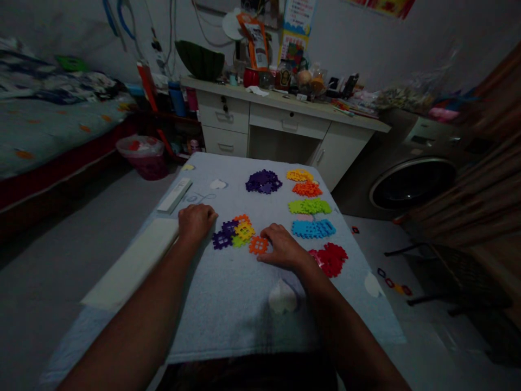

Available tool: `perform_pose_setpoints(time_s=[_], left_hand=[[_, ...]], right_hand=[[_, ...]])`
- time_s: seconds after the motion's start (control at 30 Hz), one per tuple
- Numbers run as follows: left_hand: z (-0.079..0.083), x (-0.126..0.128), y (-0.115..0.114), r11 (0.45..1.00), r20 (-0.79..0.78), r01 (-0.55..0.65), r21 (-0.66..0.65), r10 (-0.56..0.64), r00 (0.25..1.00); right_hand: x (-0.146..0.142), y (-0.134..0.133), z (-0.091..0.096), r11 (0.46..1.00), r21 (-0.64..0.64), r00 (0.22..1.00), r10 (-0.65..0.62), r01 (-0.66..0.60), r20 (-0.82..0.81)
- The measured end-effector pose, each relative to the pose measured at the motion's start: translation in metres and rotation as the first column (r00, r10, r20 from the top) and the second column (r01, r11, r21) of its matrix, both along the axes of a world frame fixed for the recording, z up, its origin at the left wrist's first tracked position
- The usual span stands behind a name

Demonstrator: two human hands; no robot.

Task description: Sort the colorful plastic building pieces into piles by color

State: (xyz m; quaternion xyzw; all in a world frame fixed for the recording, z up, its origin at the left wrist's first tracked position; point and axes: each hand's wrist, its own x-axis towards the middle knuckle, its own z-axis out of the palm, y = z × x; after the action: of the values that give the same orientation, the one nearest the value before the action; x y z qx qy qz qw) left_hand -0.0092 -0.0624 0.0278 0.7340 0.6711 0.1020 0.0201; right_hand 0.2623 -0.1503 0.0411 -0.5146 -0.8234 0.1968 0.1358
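Observation:
A small cluster of joined plastic grid tiles (pixel 234 231), purple, orange, yellow and green, lies on the light blue cloth-covered table (pixel 228 304). My left hand (pixel 196 221) rests just left of the cluster, fingers curled with nothing seen in them. My right hand (pixel 283 247) lies to the right of it, fingertips touching a loose orange tile (pixel 258 245). Sorted piles lie beyond: purple (pixel 264 181), yellow (pixel 299 175), orange (pixel 307 189), green (pixel 309 206), blue (pixel 313 228) and red (pixel 330 258).
A white flat box (pixel 175 194) and a white board (pixel 132 263) lie on the table's left side. A cluttered white desk (pixel 285 117), a washing machine (pixel 411 174), a bed (pixel 44 130) and a bin (pixel 142 155) surround the table. Loose tiles (pixel 393 282) lie on the floor.

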Motion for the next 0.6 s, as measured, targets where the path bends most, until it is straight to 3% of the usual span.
perform_pose_setpoints(time_s=[0.33,0.6], left_hand=[[0.002,0.0,0.0,0.999,0.007,0.026,0.036,-0.027,1.0],[0.004,0.001,0.0,0.999,0.003,0.035,0.036,-0.035,0.999]], right_hand=[[0.008,-0.002,0.0,1.0,-0.001,0.999,0.022,-0.022,-0.049],[0.034,0.005,0.011,0.995,0.018,0.989,-0.097,0.1,-0.108]])
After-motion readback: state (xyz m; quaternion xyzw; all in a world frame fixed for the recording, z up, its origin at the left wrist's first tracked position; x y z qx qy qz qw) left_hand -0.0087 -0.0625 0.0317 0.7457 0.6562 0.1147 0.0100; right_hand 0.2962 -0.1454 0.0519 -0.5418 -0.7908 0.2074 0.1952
